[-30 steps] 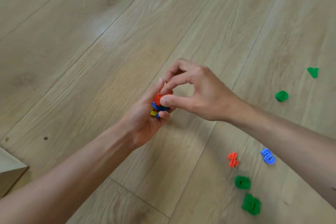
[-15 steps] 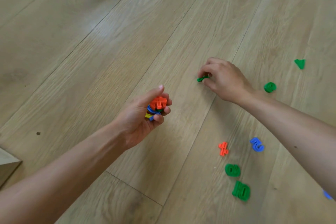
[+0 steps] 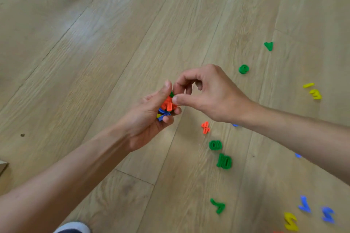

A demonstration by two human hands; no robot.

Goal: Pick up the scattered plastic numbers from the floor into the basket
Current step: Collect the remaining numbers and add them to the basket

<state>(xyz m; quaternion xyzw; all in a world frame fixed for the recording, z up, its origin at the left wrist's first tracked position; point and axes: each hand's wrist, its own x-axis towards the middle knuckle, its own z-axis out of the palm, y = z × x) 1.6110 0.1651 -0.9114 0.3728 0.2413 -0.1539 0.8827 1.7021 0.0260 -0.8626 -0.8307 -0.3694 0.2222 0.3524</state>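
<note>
My left hand (image 3: 149,117) cups a stack of plastic numbers (image 3: 166,107), orange on top, blue and yellow below. My right hand (image 3: 206,92) pinches a small green number (image 3: 171,94) between thumb and forefinger, right over that stack. On the wooden floor lie an orange number (image 3: 205,127), several green numbers (image 3: 215,145) (image 3: 224,161) (image 3: 218,206) (image 3: 243,69) (image 3: 269,45), yellow numbers (image 3: 315,94) (image 3: 290,221) and blue numbers (image 3: 304,204) (image 3: 327,214). No basket is in view.
A corner of a cardboard-like object (image 3: 2,165) shows at the left edge. The toe of a shoe (image 3: 73,228) is at the bottom. My right forearm hides part of a blue number (image 3: 235,125).
My right hand picked a green number off the floor and came back to the left hand's stack. The camera view shifted, showing more numbers at the lower right.
</note>
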